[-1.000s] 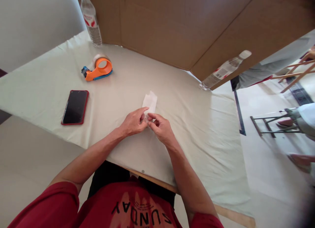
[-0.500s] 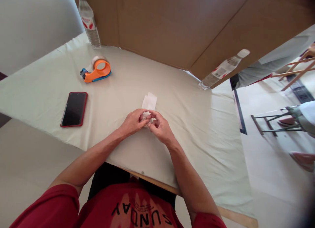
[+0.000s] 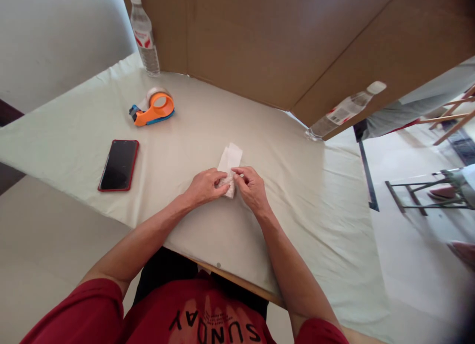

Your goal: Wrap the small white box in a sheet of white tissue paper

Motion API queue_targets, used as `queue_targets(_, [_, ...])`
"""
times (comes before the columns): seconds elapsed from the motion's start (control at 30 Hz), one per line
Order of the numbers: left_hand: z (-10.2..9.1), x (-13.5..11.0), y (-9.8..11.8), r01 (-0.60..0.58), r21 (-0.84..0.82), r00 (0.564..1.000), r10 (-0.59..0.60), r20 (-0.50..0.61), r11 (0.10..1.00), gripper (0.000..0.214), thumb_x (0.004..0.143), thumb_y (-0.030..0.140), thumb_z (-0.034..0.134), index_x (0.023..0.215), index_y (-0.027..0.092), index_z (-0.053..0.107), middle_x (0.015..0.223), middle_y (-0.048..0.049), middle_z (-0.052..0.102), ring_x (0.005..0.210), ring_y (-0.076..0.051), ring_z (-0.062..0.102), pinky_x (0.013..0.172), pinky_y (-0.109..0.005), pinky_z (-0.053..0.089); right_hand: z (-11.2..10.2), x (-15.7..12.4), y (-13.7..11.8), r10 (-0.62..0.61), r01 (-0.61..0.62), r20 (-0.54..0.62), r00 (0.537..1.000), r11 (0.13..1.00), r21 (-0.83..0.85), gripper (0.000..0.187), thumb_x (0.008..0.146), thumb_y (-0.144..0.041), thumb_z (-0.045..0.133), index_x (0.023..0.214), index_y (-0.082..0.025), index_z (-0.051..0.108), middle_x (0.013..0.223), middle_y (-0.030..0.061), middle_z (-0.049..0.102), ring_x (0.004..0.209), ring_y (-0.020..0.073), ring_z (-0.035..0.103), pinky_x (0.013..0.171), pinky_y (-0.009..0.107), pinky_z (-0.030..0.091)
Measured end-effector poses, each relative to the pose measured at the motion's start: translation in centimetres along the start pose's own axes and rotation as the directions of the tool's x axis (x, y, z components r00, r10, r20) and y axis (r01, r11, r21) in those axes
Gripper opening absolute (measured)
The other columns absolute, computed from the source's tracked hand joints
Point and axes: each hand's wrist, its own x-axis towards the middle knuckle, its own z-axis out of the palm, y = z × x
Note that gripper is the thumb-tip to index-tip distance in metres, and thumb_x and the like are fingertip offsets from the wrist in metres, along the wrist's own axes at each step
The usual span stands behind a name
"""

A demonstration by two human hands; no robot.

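Observation:
A small white folded piece, which looks like tissue paper (image 3: 230,156), lies on the cloth-covered table in front of me, smooth at its far end and crumpled at the near end. My left hand (image 3: 208,184) is at its left edge, thumb and forefinger closed on the crumpled part. From the right, my right hand (image 3: 253,189) pinches the opposite edge with its fingertips. The fingers partly hide the middle of the tissue paper.
An orange and blue tape dispenser (image 3: 158,109) and a red-cased phone (image 3: 118,165) are to the left. Water bottles stand at the left (image 3: 144,34) and right (image 3: 345,111) against a tall cardboard panel (image 3: 252,47). Beyond the right table edge are a folding stool (image 3: 426,195) and people.
My hands have moved apart, showing the crumpled near end of the tissue paper that they covered before. The whole view has shifted slightly.

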Motion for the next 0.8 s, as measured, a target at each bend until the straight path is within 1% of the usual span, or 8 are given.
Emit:
queue_targets(0.1, [0.1,0.0,0.0,0.004,0.009,1.000,-0.004,-0.002,1.000,0.016,0.083,0.029,0.060,0.092,0.019,0.071,0.072,0.0004,0.060,0.065,-0.014,0.052,0.067,-0.027,0.043,0.3,0.2,0.1,-0.032,0.033,0.033,0.999,0.998,-0.056,0.025,0.089,-0.028,0.052,0.100,-0.022,0.074,0.099,0.0080,0.069,0.079,0.0185,0.061,0.079,0.035,0.052])
queue_targets(0.2, [0.3,-0.2,0.2,0.021,0.018,0.998,-0.020,-0.059,1.000,0.041,0.083,0.026,0.061,0.123,0.020,0.065,0.078,0.0000,0.062,0.069,-0.015,0.055,0.071,-0.026,0.047,0.5,0.4,0.2,-0.016,0.020,0.040,0.999,0.996,-0.083,0.026,0.090,-0.027,0.051,0.100,-0.022,0.074,0.099,0.0078,0.069,0.083,0.0200,0.063,0.083,0.036,0.052])
queue_targets(0.27, [0.3,-0.4,0.4,-0.007,0.051,0.998,0.010,-0.061,0.999,0.050,0.084,0.025,0.059,0.134,0.021,0.059,0.084,-0.0012,0.062,0.073,-0.015,0.056,0.073,-0.026,0.048,0.5,0.4,0.2,-0.003,0.006,0.037,0.999,0.996,-0.085,0.026,0.090,-0.028,0.051,0.099,-0.023,0.074,0.098,0.0074,0.069,0.085,0.0204,0.064,0.082,0.036,0.053])
queue_targets(0.47, [0.1,-0.3,0.5,-0.032,0.113,0.999,0.032,0.002,0.993,0.034,0.086,0.025,0.057,0.117,0.023,0.072,0.085,-0.0025,0.058,0.070,-0.014,0.055,0.069,-0.026,0.047,0.3,0.8,0.6,0.042,-0.040,0.034,0.999,0.996,-0.082,0.027,0.088,-0.031,0.053,0.099,-0.019,0.074,0.100,0.0102,0.070,0.083,0.0213,0.064,0.080,0.037,0.053])
queue_targets(0.57, [0.1,-0.3,0.3,-0.031,0.096,0.999,0.032,-0.004,0.995,0.032,0.087,0.027,0.058,0.114,0.022,0.073,0.086,-0.0028,0.059,0.069,-0.014,0.055,0.071,-0.026,0.048,0.2,1.7,1.2,0.148,-0.150,-0.034,0.988,0.986,-0.078,0.037,0.083,-0.035,0.057,0.110,-0.013,0.070,0.106,0.0135,0.069,0.077,0.0209,0.065,0.078,0.039,0.054])
queue_targets(0.63, [0.2,-0.3,0.2,-0.033,0.084,0.999,0.034,-0.013,0.996,0.033,0.087,0.027,0.058,0.115,0.022,0.073,0.086,-0.0029,0.060,0.069,-0.014,0.055,0.072,-0.027,0.049,0.3,2.7,1.7,0.252,-0.252,-0.025,0.967,0.967,-0.022,0.047,0.080,-0.037,0.061,0.118,-0.009,0.065,0.106,0.0144,0.069,0.068,0.0186,0.063,0.071,0.038,0.054])
queue_targets(0.7, [0.3,-0.3,0.1,-0.034,0.073,0.999,0.035,-0.018,0.997,0.033,0.087,0.028,0.058,0.117,0.022,0.072,0.086,-0.0030,0.060,0.069,-0.014,0.056,0.073,-0.027,0.049,0.4,3.9,2.3,0.338,-0.339,0.020,0.941,0.939,0.062,0.056,0.077,-0.039,0.065,0.123,-0.007,0.060,0.097,0.0116,0.070,0.058,0.0160,0.060,0.062,0.035,0.053])
queue_targets(0.8, [0.3,-0.4,0.1,-0.032,0.052,0.999,0.033,-0.013,0.998,0.035,0.088,0.028,0.058,0.118,0.021,0.072,0.088,-0.0035,0.060,0.068,-0.013,0.056,0.072,-0.027,0.049,0.8,5.6,2.9,0.371,-0.379,0.078,0.925,0.910,0.169,0.057,0.070,-0.039,0.070,0.118,-0.009,0.061,0.077,0.0038,0.068,0.056,0.0146,0.057,0.055,0.029,0.048])
